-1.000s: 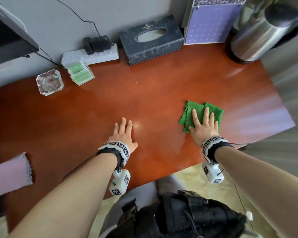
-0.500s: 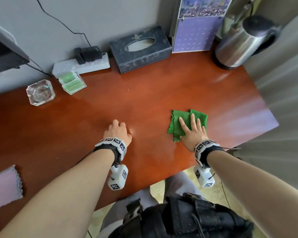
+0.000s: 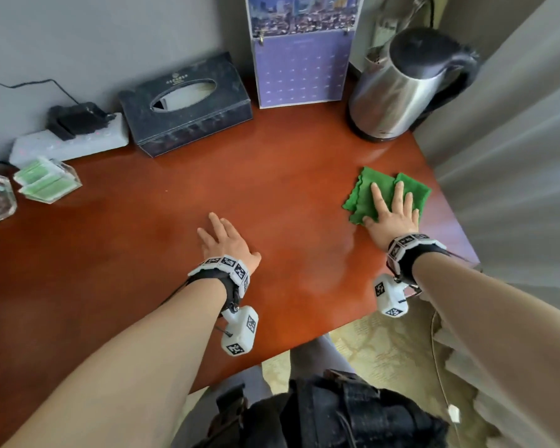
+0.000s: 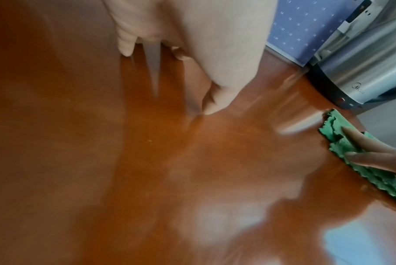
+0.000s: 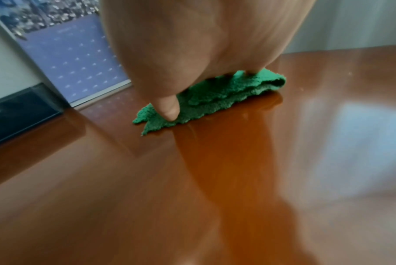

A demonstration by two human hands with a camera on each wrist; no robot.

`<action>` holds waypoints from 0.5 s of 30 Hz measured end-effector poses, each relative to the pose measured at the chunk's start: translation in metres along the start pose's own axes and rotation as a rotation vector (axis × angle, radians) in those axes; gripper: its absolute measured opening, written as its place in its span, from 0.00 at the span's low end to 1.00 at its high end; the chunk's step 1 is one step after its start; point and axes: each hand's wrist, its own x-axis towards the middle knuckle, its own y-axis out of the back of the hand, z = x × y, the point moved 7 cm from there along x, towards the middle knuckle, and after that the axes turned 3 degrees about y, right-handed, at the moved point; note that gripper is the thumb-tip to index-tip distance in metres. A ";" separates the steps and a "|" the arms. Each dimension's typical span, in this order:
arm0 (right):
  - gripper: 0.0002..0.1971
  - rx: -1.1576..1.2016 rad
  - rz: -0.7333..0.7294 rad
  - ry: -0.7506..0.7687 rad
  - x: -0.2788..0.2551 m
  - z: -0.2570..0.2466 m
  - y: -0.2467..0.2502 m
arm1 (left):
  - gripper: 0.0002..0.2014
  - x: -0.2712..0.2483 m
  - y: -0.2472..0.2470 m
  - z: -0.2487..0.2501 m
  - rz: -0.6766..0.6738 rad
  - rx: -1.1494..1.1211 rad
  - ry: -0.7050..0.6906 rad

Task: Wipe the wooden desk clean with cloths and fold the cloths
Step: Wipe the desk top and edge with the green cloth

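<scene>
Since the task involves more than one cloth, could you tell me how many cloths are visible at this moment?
1. A folded green cloth lies near the right edge of the desk, under the flat right hand. Any other cloth may be outside the current views.

Grey wall (image 3: 94, 37) behind; pale curtain (image 3: 514, 156) at right; patterned beige floor (image 3: 385, 347) below; soft daylight.

head: high above, looking forward and down over the glossy reddish-brown wooden desk (image 3: 272, 195) | left wrist: low, close to the surface, facing right-forward | right wrist: low, close, facing the wall | shared: folded green cloth (image 3: 362, 195) (image 4: 333, 130) (image 5: 215, 96), purple wall calendar (image 3: 301, 72) (image 4: 306, 26) (image 5: 74, 68)
</scene>
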 end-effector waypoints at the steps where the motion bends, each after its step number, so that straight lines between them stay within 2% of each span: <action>1: 0.38 -0.003 -0.003 -0.005 0.010 0.006 0.007 | 0.54 0.000 -0.001 0.006 -0.011 -0.015 0.035; 3: 0.37 -0.011 0.002 -0.010 0.028 0.011 0.018 | 0.57 0.002 -0.002 0.015 -0.025 -0.025 0.076; 6: 0.36 -0.040 0.027 0.002 0.034 -0.006 0.018 | 0.59 0.002 -0.007 0.013 -0.039 0.023 0.060; 10: 0.35 -0.132 0.041 0.254 0.029 -0.068 0.004 | 0.59 0.000 -0.009 0.009 -0.068 0.053 0.048; 15: 0.37 -0.289 -0.095 0.544 0.012 -0.141 -0.025 | 0.58 0.004 -0.009 0.007 -0.106 0.009 0.027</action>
